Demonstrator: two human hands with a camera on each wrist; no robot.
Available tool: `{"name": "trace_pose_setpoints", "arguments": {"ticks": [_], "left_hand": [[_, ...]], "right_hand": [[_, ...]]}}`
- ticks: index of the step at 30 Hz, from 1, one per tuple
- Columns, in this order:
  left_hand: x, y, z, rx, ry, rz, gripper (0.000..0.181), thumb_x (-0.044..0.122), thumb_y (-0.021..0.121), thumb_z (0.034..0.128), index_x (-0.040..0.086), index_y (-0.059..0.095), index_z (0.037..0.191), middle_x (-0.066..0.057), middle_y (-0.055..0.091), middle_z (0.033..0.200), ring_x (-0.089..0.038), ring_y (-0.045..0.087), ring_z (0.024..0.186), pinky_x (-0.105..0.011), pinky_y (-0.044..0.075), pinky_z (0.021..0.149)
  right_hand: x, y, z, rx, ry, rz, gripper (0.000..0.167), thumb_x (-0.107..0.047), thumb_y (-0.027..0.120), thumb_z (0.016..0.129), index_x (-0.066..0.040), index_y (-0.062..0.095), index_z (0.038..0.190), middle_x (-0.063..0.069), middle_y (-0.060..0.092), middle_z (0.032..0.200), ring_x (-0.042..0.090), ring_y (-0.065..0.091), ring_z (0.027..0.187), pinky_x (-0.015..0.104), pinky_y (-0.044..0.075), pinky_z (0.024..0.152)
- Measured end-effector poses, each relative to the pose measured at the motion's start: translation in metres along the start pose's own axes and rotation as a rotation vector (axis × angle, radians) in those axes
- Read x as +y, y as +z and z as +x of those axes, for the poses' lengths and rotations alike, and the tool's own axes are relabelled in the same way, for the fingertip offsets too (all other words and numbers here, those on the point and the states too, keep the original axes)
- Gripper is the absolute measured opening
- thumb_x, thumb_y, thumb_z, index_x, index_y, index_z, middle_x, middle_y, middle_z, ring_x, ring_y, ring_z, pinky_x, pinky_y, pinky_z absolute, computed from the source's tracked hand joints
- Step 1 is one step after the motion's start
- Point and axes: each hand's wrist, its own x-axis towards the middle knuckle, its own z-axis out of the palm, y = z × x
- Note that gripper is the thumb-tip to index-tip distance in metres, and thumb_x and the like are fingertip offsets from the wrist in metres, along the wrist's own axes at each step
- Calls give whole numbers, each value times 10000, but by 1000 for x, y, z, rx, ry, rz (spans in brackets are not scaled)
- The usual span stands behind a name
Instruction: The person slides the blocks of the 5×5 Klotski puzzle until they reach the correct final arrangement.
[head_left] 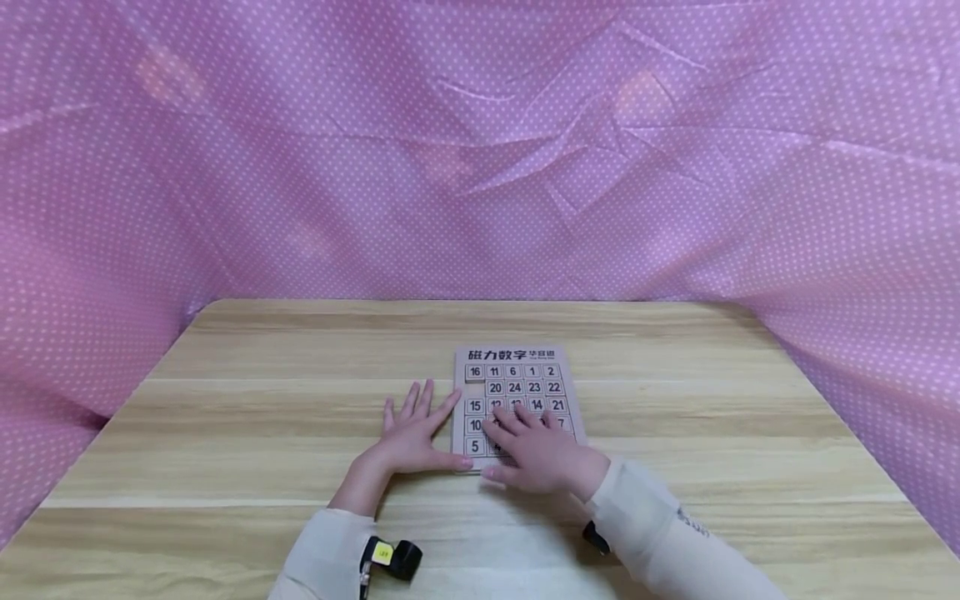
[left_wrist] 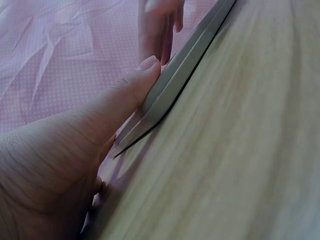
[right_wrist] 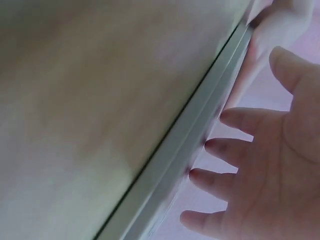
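Observation:
A number sliding puzzle (head_left: 513,348), a pale grey board with rows of numbered tiles, lies flat on the table. A gap in the tiles shows below the one marked 16 (head_left: 475,372). Spread along the board's left edge, my left hand (head_left: 411,442) has its thumb on the lower left corner and its index fingertip at the side. My right hand (head_left: 543,454) is over the lower tiles with fingers apart, hiding several of them. In the right wrist view its fingers (right_wrist: 220,182) reach toward the tile face; whether each one touches is unclear.
The wooden table (head_left: 225,400) runs out around the board on every side. A pink dotted cloth (head_left: 480,208) hangs behind the table and at both sides. Black wrist cameras (head_left: 406,560) are strapped over the pale sleeves.

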Motion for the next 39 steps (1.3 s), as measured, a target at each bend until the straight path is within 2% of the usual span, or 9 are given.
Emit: {"name": "trace_pose_setpoints", "arguments": {"ticks": [4, 8, 23, 32, 39], "left_hand": [[0, 0, 0, 6, -1, 2, 1029, 765, 510, 548, 292, 141, 1384, -174, -19, 1405, -316, -75, 1265, -557, -112, 929], [0, 0, 0, 7, 0, 4, 1028, 762, 512, 550, 287, 142, 1384, -177, -21, 1403, -321, -74, 1264, -559, -110, 928], [-1, 2, 0, 4, -3, 5, 1034, 780, 493, 541, 297, 138, 1383, -170, -20, 1407, -313, -81, 1265, -558, -113, 927], [-1, 2, 1, 2, -7, 1, 1031, 779, 495, 542, 298, 139, 1382, -163, -27, 1408, -309, -83, 1265, -555, -115, 929], [1, 1, 0, 3, -1, 6, 1035, 779, 494, 542, 292, 139, 1383, -169, -20, 1405, -314, -76, 1265, -558, -111, 928]], "right_hand": [[-12, 3, -10, 0, -73, -12, 660, -581, 330, 833, -198, 258, 1366, 45, 132, 1419, 309, 100, 1265, 575, 100, 944], [-17, 5, -14, -5, -94, -18, 657, -583, 336, 829, -210, 255, 1364, 40, 121, 1420, 302, 78, 1268, 574, 92, 945], [-10, 6, 2, -2, -55, -22, 664, -577, 342, 834, -201, 241, 1371, 31, 106, 1425, 311, 64, 1270, 575, 98, 945], [-6, 4, 9, -28, -22, -4, 664, -592, 329, 828, -225, 232, 1372, 6, 88, 1428, 301, 52, 1272, 572, 92, 946], [-4, 1, -2, -19, -36, 21, 677, -583, 352, 828, -203, 232, 1375, 38, 104, 1425, 307, 64, 1271, 564, 83, 953]]}}
